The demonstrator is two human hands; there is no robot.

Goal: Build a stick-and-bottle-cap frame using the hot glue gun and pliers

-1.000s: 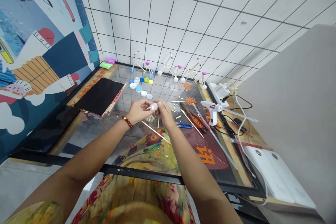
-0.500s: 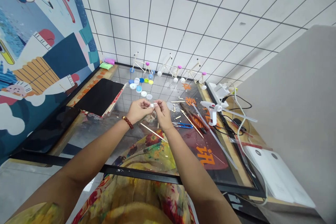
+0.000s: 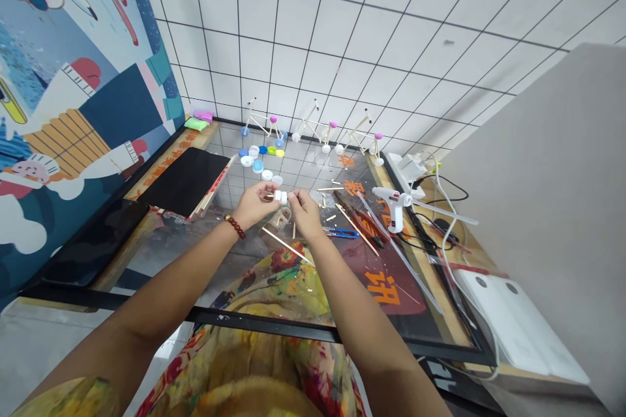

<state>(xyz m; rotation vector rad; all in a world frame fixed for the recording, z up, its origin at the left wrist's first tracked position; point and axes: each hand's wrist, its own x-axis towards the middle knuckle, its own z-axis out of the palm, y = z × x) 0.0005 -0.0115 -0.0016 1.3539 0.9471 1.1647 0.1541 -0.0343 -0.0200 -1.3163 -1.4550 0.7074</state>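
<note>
Above the middle of the glossy table, a pair of white bottle caps stands edge-on between my two hands. My left hand pinches the caps from the left, where a short pale stick seems to show at the fingers. From the right, my right hand has its thumb and fingertips closed at the caps' side; its exact grip is partly hidden. A small clear object lies below the hands. Beside it is a thin wooden stick, and blue-handled snips lie right of my right wrist.
Several loose caps lie beyond my hands. Three stick bicycle models stand along the back. At right are pliers, a white glue gun and cables. A black folder lies left.
My fingers have spread slightly apart sideways, and the white caps between them now show more fully. The view has shifted a little; the table things stay put.
</note>
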